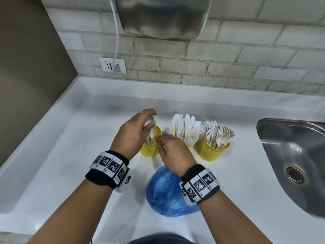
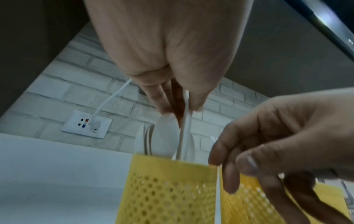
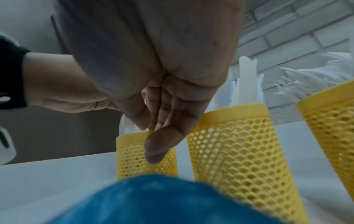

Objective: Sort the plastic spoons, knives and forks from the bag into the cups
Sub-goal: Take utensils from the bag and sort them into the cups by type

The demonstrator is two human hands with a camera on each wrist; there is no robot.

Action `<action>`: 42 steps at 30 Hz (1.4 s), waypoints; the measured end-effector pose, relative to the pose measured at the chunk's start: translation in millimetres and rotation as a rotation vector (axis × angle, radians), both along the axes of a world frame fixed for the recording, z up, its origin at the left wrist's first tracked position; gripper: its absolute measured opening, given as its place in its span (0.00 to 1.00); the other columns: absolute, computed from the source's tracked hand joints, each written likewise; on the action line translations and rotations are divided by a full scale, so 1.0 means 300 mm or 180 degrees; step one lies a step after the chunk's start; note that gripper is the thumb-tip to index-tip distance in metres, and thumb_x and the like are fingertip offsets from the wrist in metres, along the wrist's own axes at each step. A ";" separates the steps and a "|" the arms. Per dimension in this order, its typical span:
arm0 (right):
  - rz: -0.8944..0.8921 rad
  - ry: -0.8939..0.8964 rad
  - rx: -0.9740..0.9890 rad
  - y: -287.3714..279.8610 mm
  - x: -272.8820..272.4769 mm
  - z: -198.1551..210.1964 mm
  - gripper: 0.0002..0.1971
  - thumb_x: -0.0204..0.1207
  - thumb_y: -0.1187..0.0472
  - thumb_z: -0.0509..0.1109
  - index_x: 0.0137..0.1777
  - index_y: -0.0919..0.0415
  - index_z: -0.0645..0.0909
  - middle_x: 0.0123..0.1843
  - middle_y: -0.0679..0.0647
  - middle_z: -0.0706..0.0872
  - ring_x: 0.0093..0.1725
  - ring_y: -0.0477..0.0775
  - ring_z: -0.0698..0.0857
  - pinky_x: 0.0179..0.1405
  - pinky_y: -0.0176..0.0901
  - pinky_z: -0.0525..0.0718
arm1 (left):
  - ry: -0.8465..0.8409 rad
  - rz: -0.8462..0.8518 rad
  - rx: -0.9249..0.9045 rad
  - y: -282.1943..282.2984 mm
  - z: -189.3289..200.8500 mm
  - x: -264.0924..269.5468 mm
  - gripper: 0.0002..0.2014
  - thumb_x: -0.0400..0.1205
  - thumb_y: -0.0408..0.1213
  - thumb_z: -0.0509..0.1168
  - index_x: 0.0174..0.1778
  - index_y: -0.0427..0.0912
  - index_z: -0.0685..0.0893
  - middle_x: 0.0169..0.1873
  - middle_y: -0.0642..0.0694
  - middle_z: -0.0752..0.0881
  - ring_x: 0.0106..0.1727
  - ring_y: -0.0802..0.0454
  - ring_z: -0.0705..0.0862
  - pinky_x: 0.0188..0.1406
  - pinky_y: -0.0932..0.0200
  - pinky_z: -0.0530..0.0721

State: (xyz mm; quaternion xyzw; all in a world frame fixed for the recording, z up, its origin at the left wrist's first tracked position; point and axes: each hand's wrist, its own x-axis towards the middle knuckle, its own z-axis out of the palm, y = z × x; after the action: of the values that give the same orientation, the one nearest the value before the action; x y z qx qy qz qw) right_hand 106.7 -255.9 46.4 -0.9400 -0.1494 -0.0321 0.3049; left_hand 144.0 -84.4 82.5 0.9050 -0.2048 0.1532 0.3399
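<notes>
Three yellow mesh cups stand in a row on the white counter. The spoon cup (image 1: 148, 150) is at the left, the knife cup (image 3: 239, 151) in the middle and the fork cup (image 1: 212, 150) at the right. My left hand (image 1: 150, 121) pinches white plastic spoons (image 2: 184, 121) by their upper ends, with their lower ends down inside the spoon cup (image 2: 166, 189). My right hand (image 1: 159, 140) pinches that cup's near rim (image 3: 132, 134), thumb outside and fingers over the edge. The blue plastic bag (image 1: 165, 191) lies just in front of the cups, under my right wrist.
A steel sink (image 1: 295, 155) is set into the counter at the right. A brick wall with a socket (image 1: 112, 65) and a white cable runs behind. A raised ledge (image 1: 123, 88) borders the counter's back and left.
</notes>
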 end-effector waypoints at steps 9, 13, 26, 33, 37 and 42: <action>0.0038 -0.0004 -0.0073 -0.004 -0.005 -0.006 0.13 0.84 0.65 0.63 0.64 0.61 0.83 0.53 0.57 0.88 0.52 0.61 0.87 0.52 0.59 0.86 | -0.0343 0.0176 0.0755 0.004 -0.174 0.010 0.18 0.86 0.41 0.58 0.68 0.51 0.86 0.71 0.44 0.81 0.69 0.40 0.77 0.64 0.38 0.81; 0.0072 -0.0013 0.0062 -0.012 -0.017 0.004 0.12 0.83 0.65 0.65 0.64 0.61 0.84 0.55 0.57 0.89 0.53 0.60 0.88 0.55 0.57 0.86 | -0.0325 0.0089 0.0451 0.016 -0.185 -0.014 0.20 0.89 0.43 0.63 0.78 0.51 0.78 0.79 0.46 0.75 0.78 0.44 0.73 0.77 0.43 0.74; -0.0774 0.0140 -0.0867 -0.100 -0.080 0.016 0.13 0.84 0.60 0.63 0.66 0.55 0.79 0.47 0.60 0.89 0.46 0.67 0.89 0.35 0.49 0.81 | 0.1149 0.0435 -0.0983 0.021 -0.199 -0.052 0.61 0.67 0.46 0.87 0.86 0.68 0.51 0.74 0.50 0.78 0.74 0.51 0.79 0.73 0.50 0.79; -0.0863 0.0154 -0.1038 -0.123 -0.077 -0.006 0.08 0.85 0.63 0.64 0.59 0.55 0.83 0.43 0.58 0.89 0.44 0.66 0.89 0.33 0.46 0.75 | 0.1147 0.0469 -0.0882 0.013 -0.204 -0.076 0.61 0.66 0.48 0.87 0.86 0.68 0.50 0.74 0.49 0.78 0.73 0.50 0.78 0.71 0.52 0.79; -0.0861 0.0103 -0.0972 -0.123 -0.077 -0.010 0.09 0.85 0.62 0.64 0.60 0.56 0.83 0.44 0.58 0.89 0.44 0.66 0.89 0.34 0.46 0.76 | 0.1187 0.0441 -0.0867 0.011 -0.196 -0.087 0.61 0.67 0.48 0.86 0.87 0.67 0.49 0.74 0.49 0.77 0.73 0.49 0.78 0.73 0.47 0.80; -0.0794 -0.0110 -0.0489 -0.132 -0.112 0.006 0.09 0.86 0.56 0.64 0.60 0.55 0.84 0.39 0.57 0.90 0.39 0.63 0.87 0.35 0.51 0.86 | 0.1209 0.0664 -0.0677 0.021 -0.203 -0.106 0.66 0.64 0.53 0.86 0.88 0.62 0.45 0.74 0.41 0.73 0.75 0.43 0.75 0.76 0.42 0.77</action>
State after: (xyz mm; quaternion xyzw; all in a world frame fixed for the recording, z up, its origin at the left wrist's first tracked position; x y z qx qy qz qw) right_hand 73.2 -295.6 48.1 -0.9712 -0.0387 -0.0744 0.2231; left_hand 112.1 -78.0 21.6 0.8930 -0.0254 0.0353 0.4480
